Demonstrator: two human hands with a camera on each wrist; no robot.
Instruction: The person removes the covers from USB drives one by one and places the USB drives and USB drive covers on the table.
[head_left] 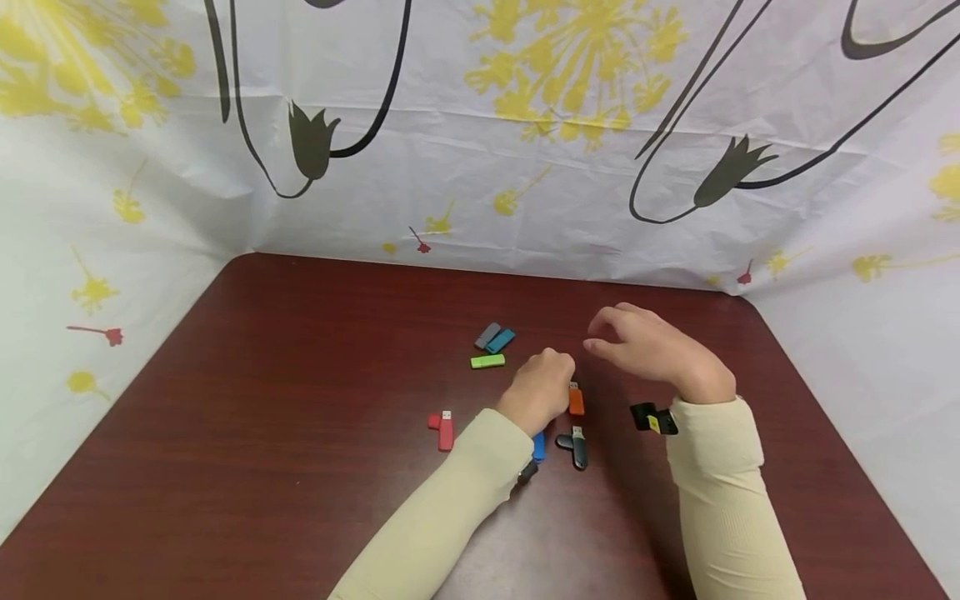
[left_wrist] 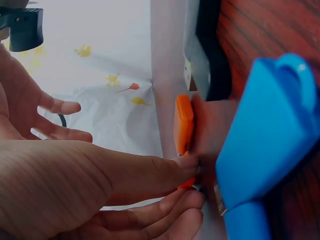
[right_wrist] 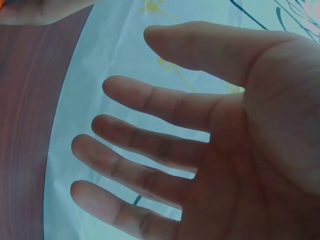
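My left hand point(head_left: 536, 392) reaches to the middle of the table, beside an orange USB flash drive point(head_left: 576, 402) whose metal plug shows. Up close in the left wrist view, the thumb and fingers pinch the orange cap point(left_wrist: 187, 184) at the end of the drive's body point(left_wrist: 184, 122). A blue USB flash drive point(left_wrist: 270, 130) lies near that hand, partly hidden by the wrist in the head view. Hovering over the table to the right, my right hand point(head_left: 645, 348) holds nothing, its fingers spread and relaxed in the right wrist view.
A black USB flash drive point(head_left: 579, 450) lies swung open nearer me, and a red one point(head_left: 446, 432) to the left. Farther back are a green drive point(head_left: 487, 362), a teal one point(head_left: 500, 341) and a grey one point(head_left: 487, 335). A patterned white sheet point(head_left: 450, 167) hangs behind the table.
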